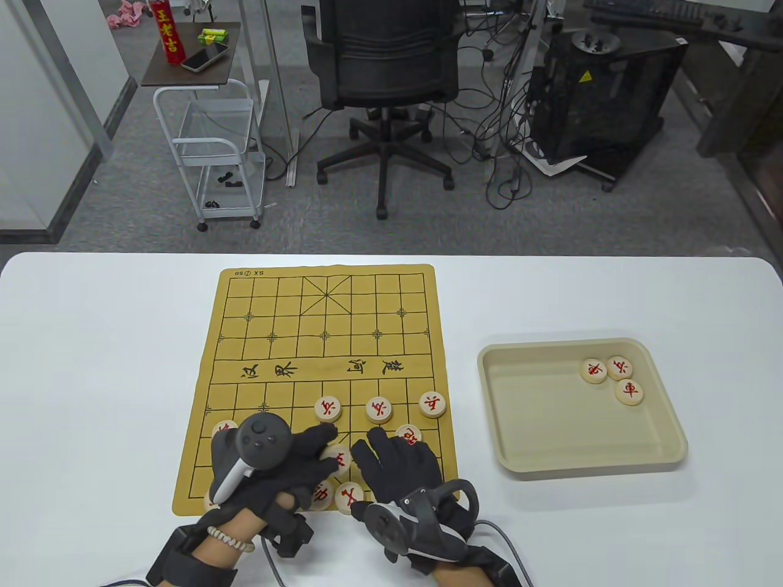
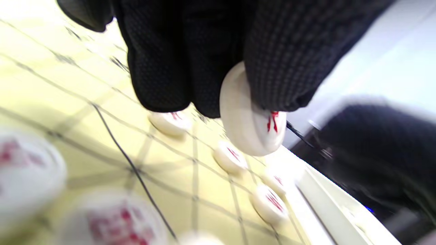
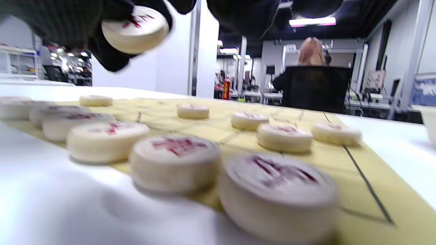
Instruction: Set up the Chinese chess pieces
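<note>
The left hand [image 1: 278, 458] hangs over the near half of the yellow board [image 1: 318, 342], pinching a pale round chess piece [image 2: 250, 119] between thumb and fingers, lifted clear of the mat and tilted. The right hand [image 1: 400, 468] sits just beside it, fingers stretched out flat, holding nothing. Three red-marked pieces [image 1: 379, 409] line up in a row past the fingertips, with more along the near edge. The beige tray [image 1: 660, 428] off to the right has three pieces [image 1: 618, 376] in its far corner.
</note>
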### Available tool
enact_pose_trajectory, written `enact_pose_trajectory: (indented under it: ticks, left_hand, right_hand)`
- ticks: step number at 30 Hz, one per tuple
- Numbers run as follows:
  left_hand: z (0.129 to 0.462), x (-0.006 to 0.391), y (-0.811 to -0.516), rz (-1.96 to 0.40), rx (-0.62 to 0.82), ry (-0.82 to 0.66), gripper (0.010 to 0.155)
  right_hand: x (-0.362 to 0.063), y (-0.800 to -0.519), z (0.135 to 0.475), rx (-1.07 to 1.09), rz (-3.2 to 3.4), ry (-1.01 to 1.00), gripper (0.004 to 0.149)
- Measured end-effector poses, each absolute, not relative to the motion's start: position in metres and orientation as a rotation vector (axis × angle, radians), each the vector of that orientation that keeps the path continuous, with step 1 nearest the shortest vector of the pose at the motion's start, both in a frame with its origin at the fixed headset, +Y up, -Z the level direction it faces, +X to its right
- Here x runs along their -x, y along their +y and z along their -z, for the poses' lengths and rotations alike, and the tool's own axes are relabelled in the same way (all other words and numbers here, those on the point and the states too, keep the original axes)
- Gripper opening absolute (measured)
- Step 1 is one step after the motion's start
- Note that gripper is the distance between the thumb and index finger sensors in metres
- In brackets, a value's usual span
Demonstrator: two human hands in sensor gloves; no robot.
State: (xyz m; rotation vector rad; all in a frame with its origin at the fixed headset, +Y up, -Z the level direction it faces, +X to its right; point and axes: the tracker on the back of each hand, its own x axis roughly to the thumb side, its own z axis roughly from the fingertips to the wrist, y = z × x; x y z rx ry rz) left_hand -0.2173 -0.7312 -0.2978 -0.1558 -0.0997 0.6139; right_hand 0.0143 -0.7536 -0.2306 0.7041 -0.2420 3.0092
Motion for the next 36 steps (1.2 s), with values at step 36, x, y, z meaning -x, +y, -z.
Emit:
enact_pose_trajectory:
  ticks: [36]
  left_hand:
    - [0.401,0.254,-0.769,0.089,0.272,0.284,0.057]
  right_hand:
    - [-0.034,-0.755,0.240,-0.530,-3.063,-0.323,0.088]
